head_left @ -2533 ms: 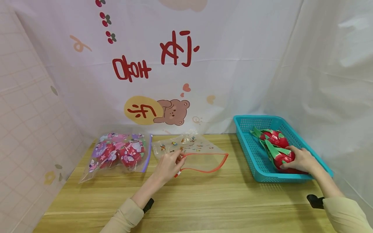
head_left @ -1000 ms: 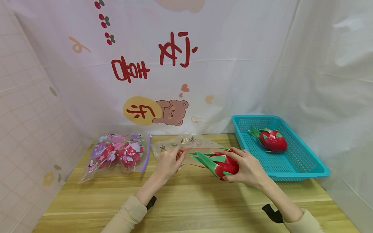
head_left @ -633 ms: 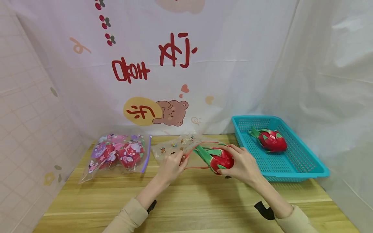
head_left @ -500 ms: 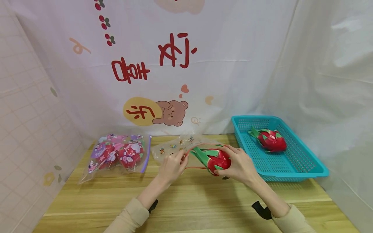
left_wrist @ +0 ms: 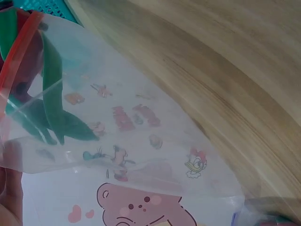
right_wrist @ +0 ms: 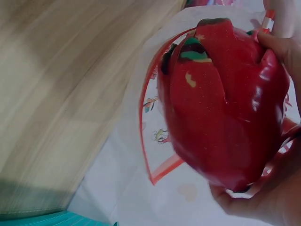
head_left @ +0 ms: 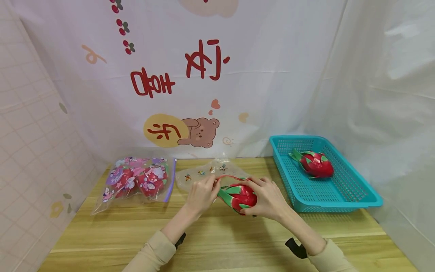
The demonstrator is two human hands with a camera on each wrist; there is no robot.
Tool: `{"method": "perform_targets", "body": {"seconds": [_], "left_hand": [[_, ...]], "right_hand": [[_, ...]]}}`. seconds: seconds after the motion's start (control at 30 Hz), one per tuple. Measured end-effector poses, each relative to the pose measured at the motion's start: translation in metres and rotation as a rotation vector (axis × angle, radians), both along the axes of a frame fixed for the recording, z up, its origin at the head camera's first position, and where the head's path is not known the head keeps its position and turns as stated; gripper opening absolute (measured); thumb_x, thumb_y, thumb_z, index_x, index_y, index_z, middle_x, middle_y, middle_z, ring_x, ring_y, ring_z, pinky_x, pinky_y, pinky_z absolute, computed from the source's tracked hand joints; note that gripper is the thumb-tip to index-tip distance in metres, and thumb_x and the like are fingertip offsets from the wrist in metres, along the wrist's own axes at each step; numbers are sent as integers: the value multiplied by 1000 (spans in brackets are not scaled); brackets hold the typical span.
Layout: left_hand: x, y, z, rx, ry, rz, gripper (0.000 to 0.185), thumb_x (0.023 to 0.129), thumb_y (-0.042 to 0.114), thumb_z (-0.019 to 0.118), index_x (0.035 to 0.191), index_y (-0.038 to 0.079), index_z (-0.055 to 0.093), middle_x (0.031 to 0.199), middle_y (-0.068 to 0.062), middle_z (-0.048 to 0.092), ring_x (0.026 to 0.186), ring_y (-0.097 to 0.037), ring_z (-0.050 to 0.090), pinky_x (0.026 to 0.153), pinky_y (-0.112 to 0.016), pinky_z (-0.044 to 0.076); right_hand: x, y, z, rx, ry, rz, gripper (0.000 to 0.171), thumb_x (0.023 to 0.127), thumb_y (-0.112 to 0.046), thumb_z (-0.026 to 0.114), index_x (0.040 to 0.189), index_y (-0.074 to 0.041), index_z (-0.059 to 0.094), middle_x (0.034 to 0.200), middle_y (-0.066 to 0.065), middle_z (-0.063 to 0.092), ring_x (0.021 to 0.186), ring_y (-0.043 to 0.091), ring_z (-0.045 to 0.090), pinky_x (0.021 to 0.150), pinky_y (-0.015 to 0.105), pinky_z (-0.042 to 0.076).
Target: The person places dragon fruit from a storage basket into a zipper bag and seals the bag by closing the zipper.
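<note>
My right hand (head_left: 270, 198) grips a red dragon fruit (head_left: 242, 198) with green leaf tips pointing left. Near the middle of the table, my left hand (head_left: 201, 194) pinches the red zip edge of a clear printed zip bag (head_left: 193, 174). Through the film in the left wrist view, the green leaves (left_wrist: 52, 89) show inside the mouth of the bag (left_wrist: 155, 136). The round body of the dragon fruit (right_wrist: 221, 108) fills much of the right wrist view, with the red bag edge behind it.
A turquoise basket (head_left: 353, 190) stands on the right with another dragon fruit (head_left: 316, 165) in it. At the left lies a purple-zipped bag (head_left: 117, 175) with red fruits inside. A printed white cloth (head_left: 255, 94) hangs behind the wooden table (head_left: 217, 241).
My right hand has lifted one dragon fruit from the basket and carried it left, its leaves entering the bag mouth. My left hand keeps hold of the bag edge.
</note>
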State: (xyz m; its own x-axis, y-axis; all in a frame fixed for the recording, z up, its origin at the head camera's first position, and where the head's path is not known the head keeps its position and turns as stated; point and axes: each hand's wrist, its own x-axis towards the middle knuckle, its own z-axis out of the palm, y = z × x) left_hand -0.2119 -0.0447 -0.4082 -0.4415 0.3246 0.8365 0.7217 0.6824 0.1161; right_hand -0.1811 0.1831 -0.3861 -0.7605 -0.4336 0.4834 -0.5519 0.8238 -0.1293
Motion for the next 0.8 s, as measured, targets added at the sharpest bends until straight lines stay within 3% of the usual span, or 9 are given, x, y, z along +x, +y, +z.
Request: {"method": "perform_targets", "body": {"seconds": [0.3,0.5,0.63,0.8], "left_hand": [[-1,-1,7,53,-123,34,12,82,2,67,75,5,57,51,1,55,41,0,35,41,-5,23],[-3,-2,8,14,-165,118,10,82,6,67,75,7,60,50,3,54,43,-1,30,41,-9,17],[-4,-3,6,4,-148,166,14,81,8,68,71,9,59,48,4,52,41,-1,28,41,-10,14],[-3,-1,5,19,-65,113,12,80,6,69,72,8,60,52,3,58,40,-2,40,41,-8,20]], "right_hand": [[3,-4,-5,-29,121,-11,75,51,-49,85,118,-26,62,122,7,63,103,28,54,72,38,42],[3,1,-3,-29,224,40,75,49,-46,87,116,-24,63,124,9,62,106,28,51,74,40,41],[1,6,-3,5,280,116,76,47,-45,87,116,-24,63,125,10,61,106,28,52,75,42,43],[-1,5,-3,19,218,134,75,48,-50,85,116,-26,63,125,7,62,103,25,53,77,41,44]]}}
